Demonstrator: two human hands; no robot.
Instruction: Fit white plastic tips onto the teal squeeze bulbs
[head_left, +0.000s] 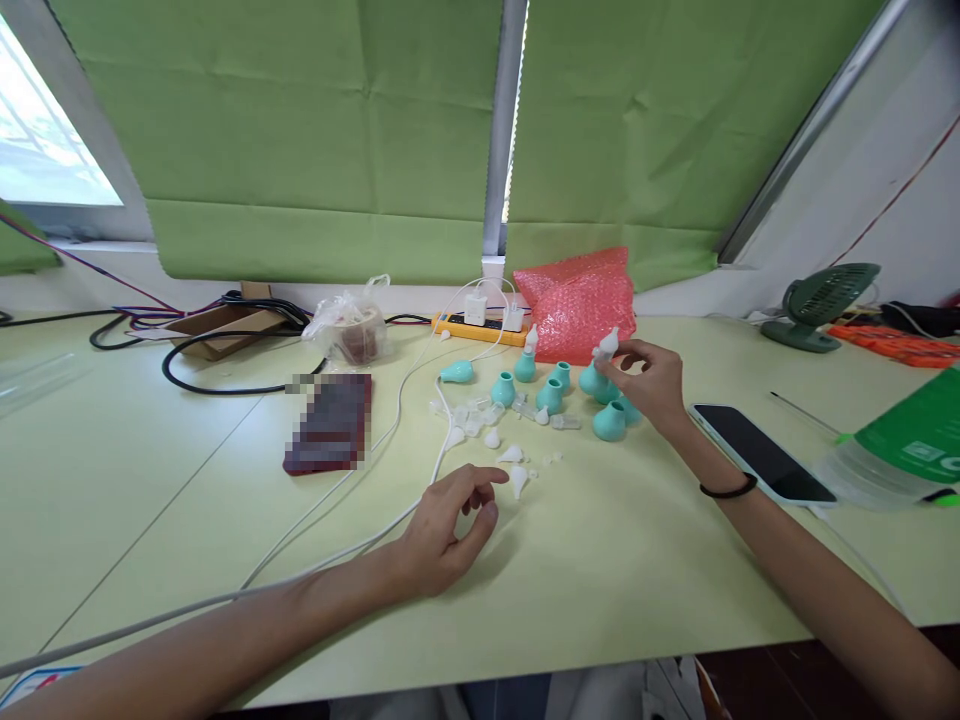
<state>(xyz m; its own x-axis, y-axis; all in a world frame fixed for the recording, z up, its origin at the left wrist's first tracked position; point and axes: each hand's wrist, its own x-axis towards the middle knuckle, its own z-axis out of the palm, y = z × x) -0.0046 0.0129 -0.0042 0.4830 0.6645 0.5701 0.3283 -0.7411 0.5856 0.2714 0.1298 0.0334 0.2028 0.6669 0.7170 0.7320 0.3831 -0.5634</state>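
My right hand (651, 382) pinches a white pointed nozzle (609, 342) just above a teal rubber bulb (592, 378); whether the two touch is hard to tell. My left hand (452, 528) holds nothing, its index finger stretched toward a white teardrop-shaped tip (518, 481) on the table and its thumb apart. Several open-necked teal bulbs, one of them the near bulb (609, 421), stand around my right hand. One teal bulb (526, 366) at the back carries a white tip. Another teal bulb (457, 372) lies on its side. Clear plastic pieces (471, 416) lie heaped between the hands.
A pink bubble-wrap bag (576, 310) and an orange power strip (450, 326) lie behind the bulbs. White cables (401, 400) cross the table on the left. A phone (757, 450), a green-labelled bottle (885, 450) and a small fan (821, 305) are on the right.
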